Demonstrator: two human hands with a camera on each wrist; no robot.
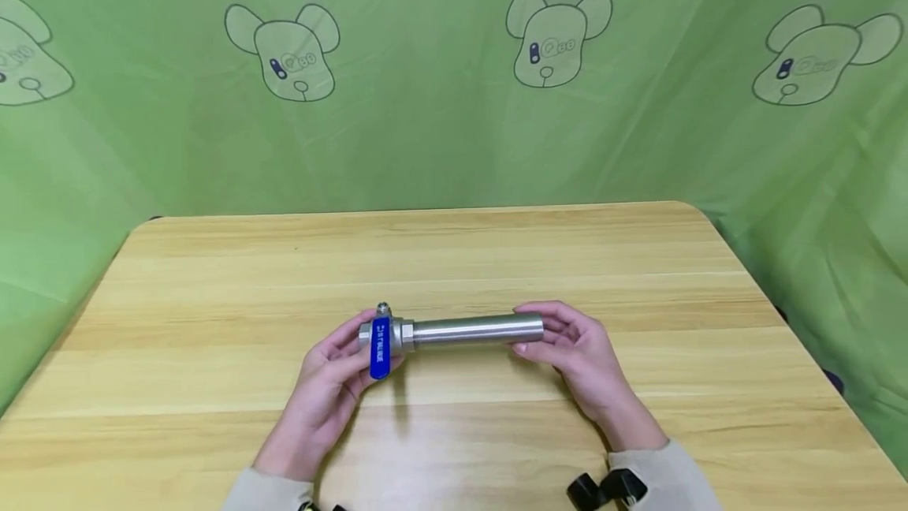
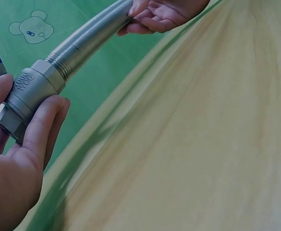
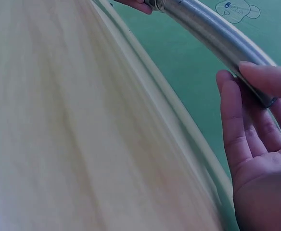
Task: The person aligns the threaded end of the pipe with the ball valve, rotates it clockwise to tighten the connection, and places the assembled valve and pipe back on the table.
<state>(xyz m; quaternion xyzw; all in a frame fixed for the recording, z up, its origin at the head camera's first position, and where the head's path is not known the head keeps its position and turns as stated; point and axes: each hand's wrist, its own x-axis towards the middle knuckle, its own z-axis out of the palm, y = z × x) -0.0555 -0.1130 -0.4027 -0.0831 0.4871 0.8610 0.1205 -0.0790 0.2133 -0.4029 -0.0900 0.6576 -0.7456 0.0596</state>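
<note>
Both hands hold up a joined piece, a steel ball valve with a metal pipe set in one end, lying roughly level over the table. My left hand (image 1: 329, 389) grips the ball valve (image 2: 32, 91) by its body, thumb on one side and fingers curled on the other. The valve's blue lever handle (image 1: 380, 347) points toward me. Threads show where the pipe (image 1: 478, 328) meets the valve's hex collar. At the pipe's far right end my right hand (image 1: 585, 361) pinches it between thumb and fingers, also seen in the right wrist view.
The wooden table (image 1: 213, 282) spreads below the hands, its rounded far corners near a green cloth backdrop (image 1: 426, 101) printed with bear heads. Black wrist gear (image 1: 610, 487) sits at the right sleeve. A shadow falls on the table under the valve.
</note>
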